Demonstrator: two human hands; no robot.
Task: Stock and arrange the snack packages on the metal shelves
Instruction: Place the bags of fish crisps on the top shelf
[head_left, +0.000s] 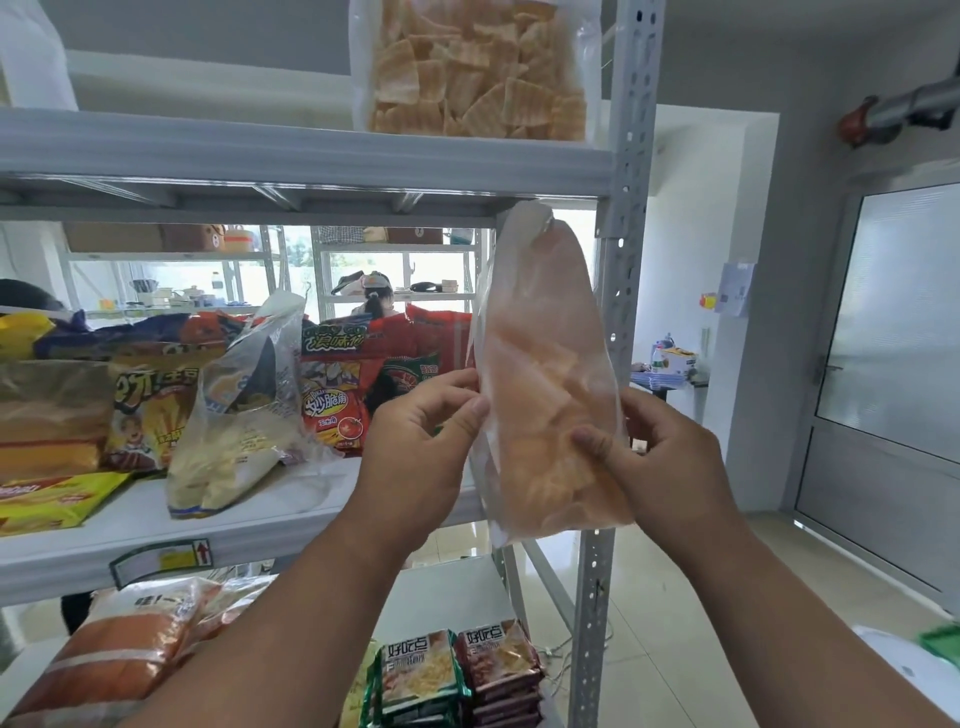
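I hold a clear bag of pale orange chips (545, 374) upright at the right end of the middle shelf (156, 525), close to the grey upright post (626, 260). My left hand (421, 447) pinches the bag's left edge and my right hand (660, 457) grips its right side, thumb on the front. The bag's top reaches just under the upper shelf (311, 161). A similar clear bag of ridged chips (475, 67) stands on the upper shelf above.
The middle shelf carries a leaning clear bag of yellow snacks (234, 431), red and orange packets (337, 395) and yellow packs (52, 499). The lower shelf holds stacked small packs (457, 675) and an orange bag (104, 654). A person sits behind the shelves. A glass door (893, 364) is at the right.
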